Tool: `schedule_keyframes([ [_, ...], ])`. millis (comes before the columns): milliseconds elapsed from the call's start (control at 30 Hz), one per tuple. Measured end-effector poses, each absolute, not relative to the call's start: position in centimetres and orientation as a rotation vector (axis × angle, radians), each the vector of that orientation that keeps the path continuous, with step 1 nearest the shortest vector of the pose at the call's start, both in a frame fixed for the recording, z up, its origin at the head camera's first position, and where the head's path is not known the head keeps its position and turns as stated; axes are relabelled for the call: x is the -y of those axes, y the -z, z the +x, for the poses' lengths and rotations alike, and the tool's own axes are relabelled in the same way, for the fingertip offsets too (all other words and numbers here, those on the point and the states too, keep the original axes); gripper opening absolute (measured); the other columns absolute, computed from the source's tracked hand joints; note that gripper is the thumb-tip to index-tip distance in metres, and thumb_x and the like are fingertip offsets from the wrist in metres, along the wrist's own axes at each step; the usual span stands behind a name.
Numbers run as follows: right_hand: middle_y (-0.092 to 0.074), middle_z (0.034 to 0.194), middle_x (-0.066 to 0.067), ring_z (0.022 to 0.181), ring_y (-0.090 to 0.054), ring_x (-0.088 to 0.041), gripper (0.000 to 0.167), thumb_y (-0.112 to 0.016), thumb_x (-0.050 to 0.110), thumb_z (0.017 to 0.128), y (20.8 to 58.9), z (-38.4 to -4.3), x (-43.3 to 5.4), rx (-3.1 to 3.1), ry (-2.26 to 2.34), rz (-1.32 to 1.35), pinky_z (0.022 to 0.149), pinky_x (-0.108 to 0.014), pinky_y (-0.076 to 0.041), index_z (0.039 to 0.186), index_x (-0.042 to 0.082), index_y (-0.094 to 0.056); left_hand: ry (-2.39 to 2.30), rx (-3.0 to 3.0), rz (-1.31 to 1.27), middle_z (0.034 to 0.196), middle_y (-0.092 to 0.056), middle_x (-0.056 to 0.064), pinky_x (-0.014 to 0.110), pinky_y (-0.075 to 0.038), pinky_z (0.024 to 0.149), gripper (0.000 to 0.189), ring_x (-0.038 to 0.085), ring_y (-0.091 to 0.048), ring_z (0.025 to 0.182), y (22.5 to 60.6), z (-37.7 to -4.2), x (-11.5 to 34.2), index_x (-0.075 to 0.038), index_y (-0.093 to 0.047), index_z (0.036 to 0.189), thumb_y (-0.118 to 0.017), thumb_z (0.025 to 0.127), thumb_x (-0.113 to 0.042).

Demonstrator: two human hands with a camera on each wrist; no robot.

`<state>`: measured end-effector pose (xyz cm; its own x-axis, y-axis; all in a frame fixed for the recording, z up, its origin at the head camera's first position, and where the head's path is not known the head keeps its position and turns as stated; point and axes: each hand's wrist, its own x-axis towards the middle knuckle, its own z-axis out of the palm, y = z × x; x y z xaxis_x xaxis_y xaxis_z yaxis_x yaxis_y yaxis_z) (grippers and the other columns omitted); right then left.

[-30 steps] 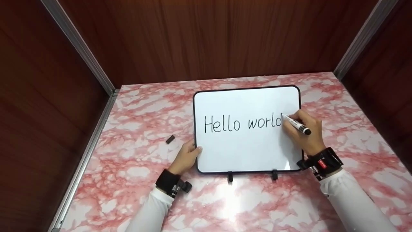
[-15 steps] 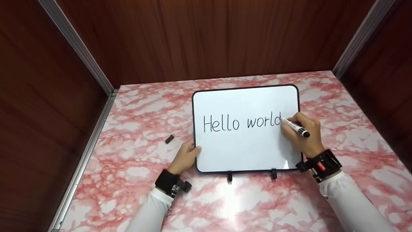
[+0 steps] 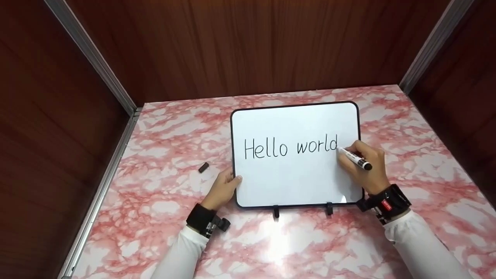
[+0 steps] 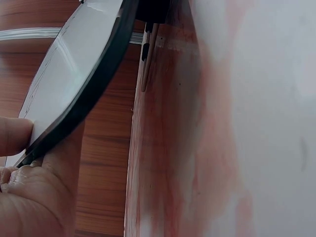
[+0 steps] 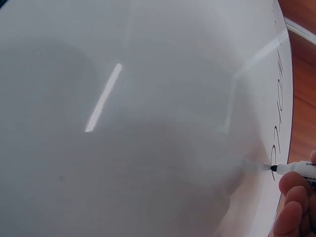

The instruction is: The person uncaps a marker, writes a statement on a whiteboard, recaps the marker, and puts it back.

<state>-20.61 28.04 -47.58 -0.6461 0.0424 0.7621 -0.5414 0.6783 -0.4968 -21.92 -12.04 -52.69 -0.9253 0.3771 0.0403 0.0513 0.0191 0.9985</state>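
A black-framed whiteboard stands propped on the table, with "Hello world" written across it in black. My left hand grips its lower left edge, thumb on the front face; in the left wrist view, the fingers wrap behind the dark rim. Between thumb and fingers my right hand pinches a white marker with a black end. In the right wrist view the marker's black tip is at the foot of the letter d. To the left of the board lies a small black marker cap.
Two black stand feet stick out under the board's lower edge. The table has a red and white marbled top. Brown wood-grain panels with metal corner strips enclose its back and sides.
My right hand has moved the marker downward, drawing the upright stroke of the d at the end of "world". The left hand keeps its grip on the board.
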Motion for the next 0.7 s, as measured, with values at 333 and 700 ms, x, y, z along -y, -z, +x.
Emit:
schedule_keyframes([
  [333, -0.066, 0.057, -0.002, 0.053, -0.046, 0.004, 0.021, -0.083, -0.002, 0.078, 47.99, -20.2, -28.04, 2.109, -0.95, 0.389, 0.049, -0.01, -0.035, 0.069, 0.006, -0.067, -1.987, -2.08, 0.426, 0.128, -0.073, 0.035, 0.031, -0.066, 0.091, 0.044, 0.014, -0.075, 0.099, 52.55, -21.86, 11.97, 0.015, -0.052, 0.148, -0.046, 0.107, 0.002],
  [700, -0.064, 0.056, -0.001, 0.053, -0.044, 0.004, 0.023, -0.083, -0.003, 0.075, 47.95, -20.23, -28.02, 2.11, -0.936, 0.389, 0.049, -0.01, -0.033, 0.068, 0.006, -0.064, -1.991, -2.056, 0.423, 0.129, -0.072, 0.036, 0.032, -0.066, 0.092, 0.047, 0.017, -0.075, 0.102, 52.48, -21.85, 11.97, 0.014, -0.048, 0.153, -0.044, 0.107, 0.002],
])
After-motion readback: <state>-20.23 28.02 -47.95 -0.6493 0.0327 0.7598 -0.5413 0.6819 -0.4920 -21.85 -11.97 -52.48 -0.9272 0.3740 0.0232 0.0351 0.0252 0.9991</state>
